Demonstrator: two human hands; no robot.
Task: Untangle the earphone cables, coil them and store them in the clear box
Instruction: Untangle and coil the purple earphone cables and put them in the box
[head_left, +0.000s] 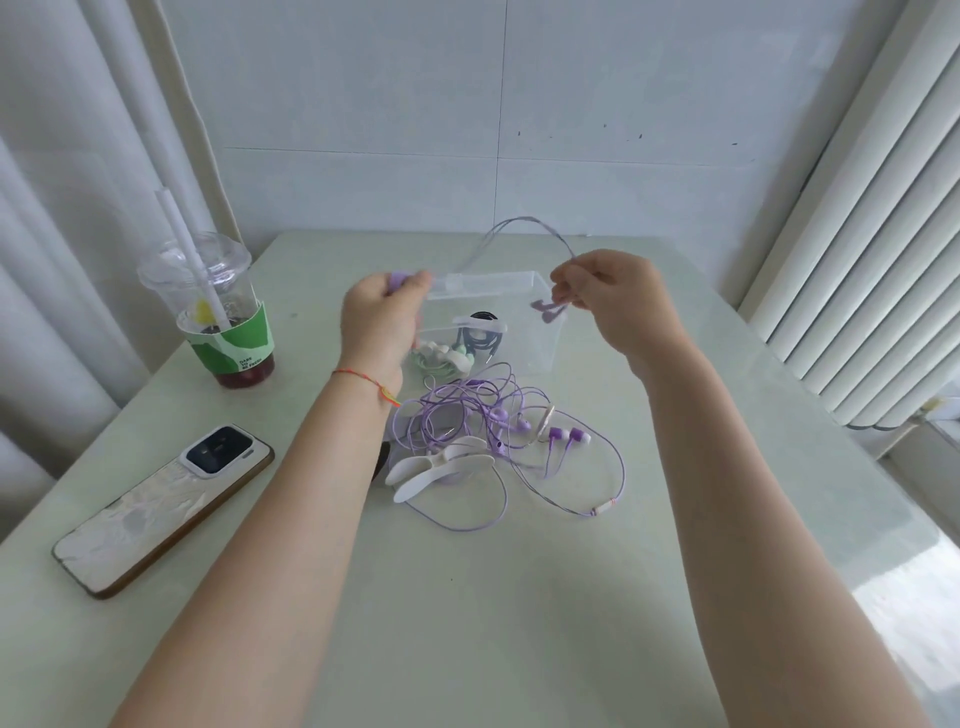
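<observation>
A purple earphone cable (524, 224) arches in the air between my two hands, above the clear box (540, 343). My left hand (379, 322) grips a small purple coil of it near the box's left wall. My right hand (615, 301) pinches the cable, and two purple earbuds (546, 310) dangle below its fingers. Inside the box lie a dark coiled cable (480, 335) and a green and white one (441, 358). A tangle of purple earphones (488, 426) with white winder clips (441, 465) lies on the table in front of the box.
A plastic drink cup (218, 312) with a straw stands at the left. A phone (166, 504) lies face down near the left front. White curtains hang left and right, and a tiled wall stands behind the pale green table (467, 623).
</observation>
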